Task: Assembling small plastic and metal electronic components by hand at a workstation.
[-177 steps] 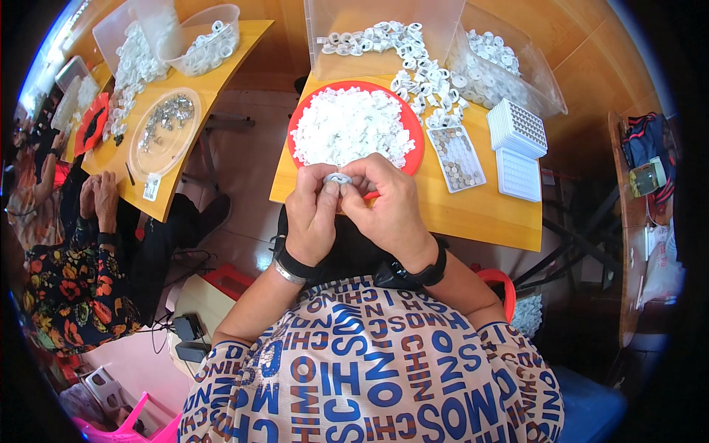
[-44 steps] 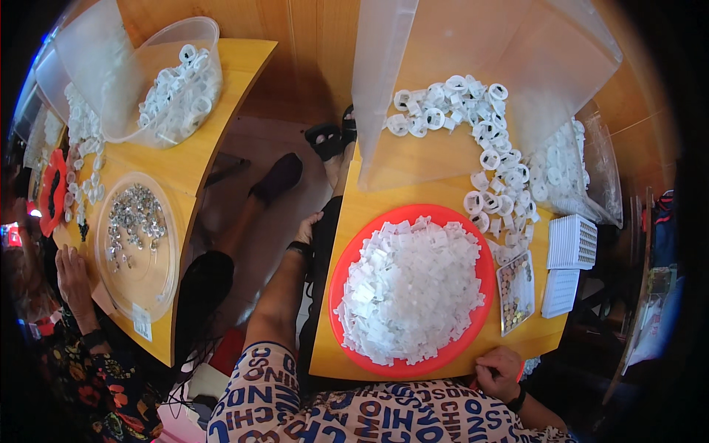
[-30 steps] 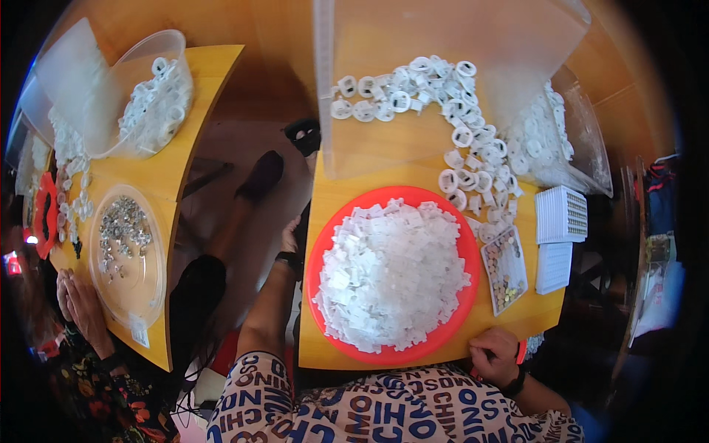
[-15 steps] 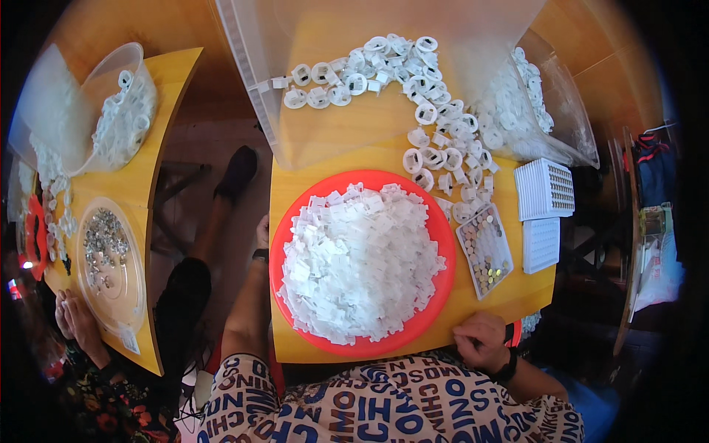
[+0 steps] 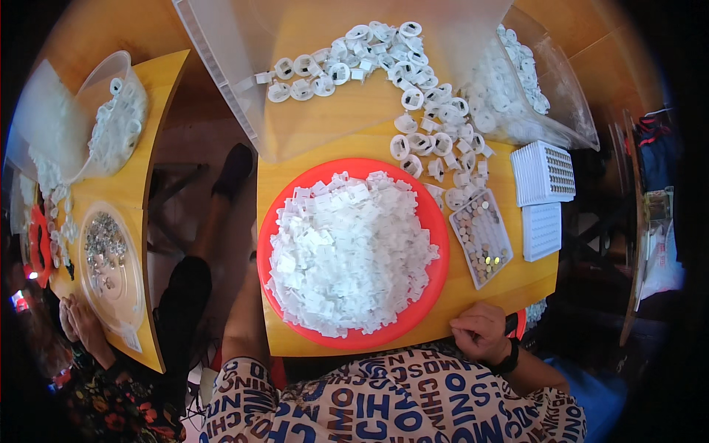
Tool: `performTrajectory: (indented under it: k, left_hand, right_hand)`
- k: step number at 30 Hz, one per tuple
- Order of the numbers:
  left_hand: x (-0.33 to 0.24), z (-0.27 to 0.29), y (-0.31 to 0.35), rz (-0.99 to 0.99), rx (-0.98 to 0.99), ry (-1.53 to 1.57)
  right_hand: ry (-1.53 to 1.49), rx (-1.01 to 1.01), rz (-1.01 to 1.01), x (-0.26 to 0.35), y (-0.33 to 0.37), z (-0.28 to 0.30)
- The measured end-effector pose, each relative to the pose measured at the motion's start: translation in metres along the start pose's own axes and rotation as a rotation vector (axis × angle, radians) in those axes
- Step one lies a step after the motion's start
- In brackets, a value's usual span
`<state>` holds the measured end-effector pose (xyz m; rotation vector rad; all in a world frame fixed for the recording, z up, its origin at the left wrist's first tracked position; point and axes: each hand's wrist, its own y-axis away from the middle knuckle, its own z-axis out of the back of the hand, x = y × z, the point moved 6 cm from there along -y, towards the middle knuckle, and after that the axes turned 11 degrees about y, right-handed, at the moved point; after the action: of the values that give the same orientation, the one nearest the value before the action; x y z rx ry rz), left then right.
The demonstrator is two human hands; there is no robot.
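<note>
Right grip [image 5: 478,332] loosely curled at table edge [image 5: 436,331]; left grip [image 5: 254,233] mostly hidden.

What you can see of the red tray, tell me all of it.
The red tray is round, with a smooth, plastic-looking rim. It appears to lie flat on the yellow table, near the front edge. A broad heap of small white pieces hides its bottom, leaving mostly a ring of red showing. Round white parts lie close beyond its far right side; whether any touches it is unclear. The right hand is off its near right side, apart from it.
</note>
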<state>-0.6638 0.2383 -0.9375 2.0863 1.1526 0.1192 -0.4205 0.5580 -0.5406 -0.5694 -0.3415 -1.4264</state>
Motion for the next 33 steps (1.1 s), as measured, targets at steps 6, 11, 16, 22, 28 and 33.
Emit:
performTrajectory:
  k: [6,11,16,22,28,33]
  left_hand:
    - [-0.006,0.03,0.03,-0.008,-0.037,-0.039]
    - [-0.004,0.023,0.027,-0.033,-0.085,-0.058]
    - [-0.003,0.013,0.023,-0.051,-0.108,-0.069]
    - [-0.012,0.015,0.042,-0.083,-0.12,-0.095]
    - [-0.05,0.002,0.066,-0.148,-0.149,-0.141]
    - [-0.091,-0.015,0.106,-0.22,-0.138,-0.156]
  right_hand:
    - [0.012,-0.021,-0.012,-0.003,0.003,-0.001]
    - [0.028,0.0,0.0,-0.005,0.002,-0.002]
    - [0.014,0.005,-0.014,-0.005,0.002,-0.001]
    - [0.005,-0.016,0.009,-0.002,0.004,-0.003]
    - [-0.009,-0.06,0.059,-0.002,0.006,0.001]
    - [-0.026,-0.105,0.071,0.004,0.004,0.003]
